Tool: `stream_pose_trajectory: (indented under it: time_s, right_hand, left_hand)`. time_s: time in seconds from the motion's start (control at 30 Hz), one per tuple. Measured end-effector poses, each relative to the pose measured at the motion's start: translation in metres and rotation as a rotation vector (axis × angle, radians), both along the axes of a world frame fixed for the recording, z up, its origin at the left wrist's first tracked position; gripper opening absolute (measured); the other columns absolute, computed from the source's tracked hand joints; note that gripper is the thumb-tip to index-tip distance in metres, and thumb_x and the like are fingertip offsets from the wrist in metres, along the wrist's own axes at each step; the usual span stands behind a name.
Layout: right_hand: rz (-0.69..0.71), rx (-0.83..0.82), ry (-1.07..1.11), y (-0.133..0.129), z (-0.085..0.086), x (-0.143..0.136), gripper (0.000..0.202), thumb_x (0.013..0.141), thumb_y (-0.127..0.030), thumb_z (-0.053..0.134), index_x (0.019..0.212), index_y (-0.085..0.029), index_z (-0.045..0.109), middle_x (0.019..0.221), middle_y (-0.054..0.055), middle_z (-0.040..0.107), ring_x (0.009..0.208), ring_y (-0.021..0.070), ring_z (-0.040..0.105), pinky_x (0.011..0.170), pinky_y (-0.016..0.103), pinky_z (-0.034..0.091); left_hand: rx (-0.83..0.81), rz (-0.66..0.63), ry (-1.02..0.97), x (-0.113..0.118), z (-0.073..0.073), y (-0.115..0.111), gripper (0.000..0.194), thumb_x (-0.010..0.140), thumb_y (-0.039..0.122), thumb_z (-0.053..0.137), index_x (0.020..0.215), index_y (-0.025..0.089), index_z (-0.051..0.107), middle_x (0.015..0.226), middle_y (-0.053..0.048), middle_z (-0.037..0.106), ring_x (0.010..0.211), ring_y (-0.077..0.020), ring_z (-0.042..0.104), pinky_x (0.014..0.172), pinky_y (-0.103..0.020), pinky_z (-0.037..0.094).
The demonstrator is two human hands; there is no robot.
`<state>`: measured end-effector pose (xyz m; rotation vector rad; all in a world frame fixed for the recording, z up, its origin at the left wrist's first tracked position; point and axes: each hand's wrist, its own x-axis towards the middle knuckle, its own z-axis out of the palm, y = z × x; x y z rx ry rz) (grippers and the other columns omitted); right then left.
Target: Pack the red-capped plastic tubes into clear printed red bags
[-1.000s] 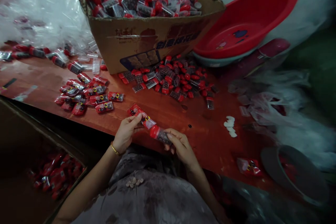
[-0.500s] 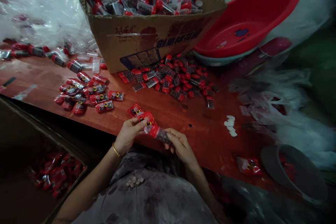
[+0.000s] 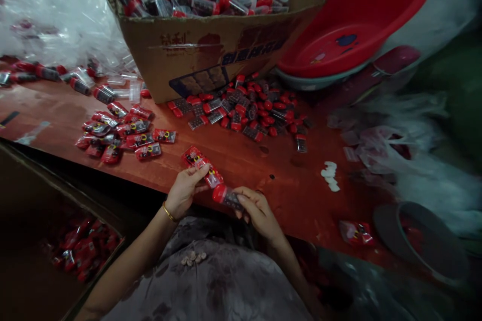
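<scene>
Left hand [image 3: 185, 189]: grip clamped on printed red plastic packaging [image 3: 214, 177]. Right hand [image 3: 256, 208]: grip clamped on red-capped clear tube [image 3: 227, 196], at packaging's 4 o'clock.

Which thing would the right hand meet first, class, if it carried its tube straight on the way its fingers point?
Most likely the red printed packaging in the left hand. The tube in the right hand points roughly there, though depth is unclear.
</scene>
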<state>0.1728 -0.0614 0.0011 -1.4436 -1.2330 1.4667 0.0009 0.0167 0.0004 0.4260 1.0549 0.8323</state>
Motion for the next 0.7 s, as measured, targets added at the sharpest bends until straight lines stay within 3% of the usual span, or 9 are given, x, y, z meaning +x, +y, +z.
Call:
stream_pose_trajectory:
  time_s: [0.2, 0.33, 0.57, 0.7]
  right_hand:
    - [-0.001, -0.041, -0.007, 0.003, -0.001, -0.003, 0.033, 0.080, -0.047, 0.046, 0.078, -0.016, 0.058, 0.045, -0.006, 0.049, 0.035, 0.0051, 0.035, 0.037, 0.017, 0.025]
    - [-0.105, -0.051, 0.023, 0.004, -0.005, -0.007, 0.034, 0.080, -0.048, 0.047, 0.081, -0.016, 0.059, 0.045, -0.006, 0.049, 0.035, 0.0054, 0.036, 0.036, 0.017, 0.025]
    - [-0.146, 0.016, 0.030, 0.005, -0.005, -0.012, 0.035, 0.082, -0.050, 0.045, 0.080, -0.017, 0.057, 0.048, -0.005, 0.048, 0.037, 0.0057, 0.036, 0.036, 0.018, 0.027]
    - [-0.184, 0.088, 0.026, 0.007, -0.009, -0.026, 0.036, 0.085, -0.052, 0.042, 0.078, -0.019, 0.053, 0.053, -0.005, 0.048, 0.040, 0.0059, 0.039, 0.038, 0.018, 0.030]
  left_hand:
    - [0.061, 0.041, 0.032, 0.002, 0.002, -0.005, 0.040, 0.045, 0.041, 0.084, 0.068, 0.012, 0.068, 0.065, -0.003, 0.068, 0.056, -0.0112, 0.060, 0.055, -0.023, 0.050]
    - [0.115, 0.058, 0.020, 0.004, 0.005, -0.008, 0.038, 0.047, 0.038, 0.084, 0.070, 0.011, 0.070, 0.069, -0.003, 0.069, 0.060, -0.0112, 0.060, 0.061, -0.023, 0.051]
    - [0.196, 0.062, -0.005, 0.010, -0.003, -0.016, 0.034, 0.050, 0.030, 0.084, 0.077, 0.014, 0.070, 0.076, -0.002, 0.071, 0.067, -0.0117, 0.061, 0.071, -0.024, 0.049]
    - [0.143, 0.103, -0.077, 0.016, -0.007, -0.021, 0.039, 0.048, 0.028, 0.084, 0.082, 0.015, 0.068, 0.079, -0.002, 0.071, 0.068, -0.0115, 0.062, 0.070, -0.024, 0.048]
